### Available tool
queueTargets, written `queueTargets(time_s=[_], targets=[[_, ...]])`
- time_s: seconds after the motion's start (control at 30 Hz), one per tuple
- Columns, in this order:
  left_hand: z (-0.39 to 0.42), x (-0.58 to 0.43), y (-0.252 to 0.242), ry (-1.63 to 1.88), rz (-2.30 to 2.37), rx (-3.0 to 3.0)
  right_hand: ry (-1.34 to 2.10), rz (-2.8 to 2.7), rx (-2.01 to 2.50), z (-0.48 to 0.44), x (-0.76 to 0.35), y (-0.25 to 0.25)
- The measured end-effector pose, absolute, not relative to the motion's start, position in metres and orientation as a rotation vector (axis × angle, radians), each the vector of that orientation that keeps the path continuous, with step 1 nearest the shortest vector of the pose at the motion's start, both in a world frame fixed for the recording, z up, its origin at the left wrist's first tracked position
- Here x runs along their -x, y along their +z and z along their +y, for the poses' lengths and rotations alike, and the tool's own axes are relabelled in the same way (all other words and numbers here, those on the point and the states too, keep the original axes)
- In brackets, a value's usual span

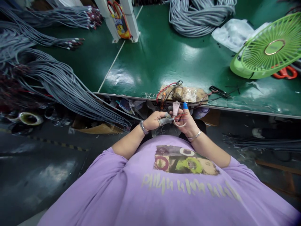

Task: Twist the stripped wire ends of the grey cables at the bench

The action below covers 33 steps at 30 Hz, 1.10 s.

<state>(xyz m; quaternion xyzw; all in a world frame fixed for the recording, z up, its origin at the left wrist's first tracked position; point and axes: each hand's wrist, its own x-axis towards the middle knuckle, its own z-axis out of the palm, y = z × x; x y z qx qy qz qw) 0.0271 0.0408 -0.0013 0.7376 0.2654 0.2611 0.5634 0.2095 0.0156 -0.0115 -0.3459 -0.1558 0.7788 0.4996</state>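
Observation:
My left hand (156, 120), with wrappings on its fingers, is closed on the end of a grey cable (138, 119) in front of the bench edge. Thin red and dark wires (180, 116) fan out from that end across my right hand (187, 123). A blue cover sits on one right fingertip, and the other fingers curl around the wires. Between the hands stands a pale pink, clip-like piece (176, 108); which fingers hold it I cannot tell. A pale curved strand (180, 125) loops below the wires.
A stained board (195, 94) with a brown lump and leads lies at the green bench's (150, 62) front edge. Grey cable bundles (54, 75) drape over the left side. A cable coil (199, 18), green fan (268, 47), red-handled scissors (285, 72) and black snips (219, 91) lie further along.

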Motion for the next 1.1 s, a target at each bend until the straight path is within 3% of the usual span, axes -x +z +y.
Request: queueTargets(time_s=[0.27,0.6,1.1], targets=[[0.005,-0.005,0.008,0.524,0.607,-1.624,1.916,-0.360,0.881,0.007,-0.218,-0.017],[-0.018,0.014,0.004,0.481,0.676,-1.062,1.999,-0.331,0.941,0.003,-0.219,-0.027],[0.006,-0.006,0.027,0.889,0.800,-1.432,1.905,-0.416,1.040,0.001,-0.223,-0.035]])
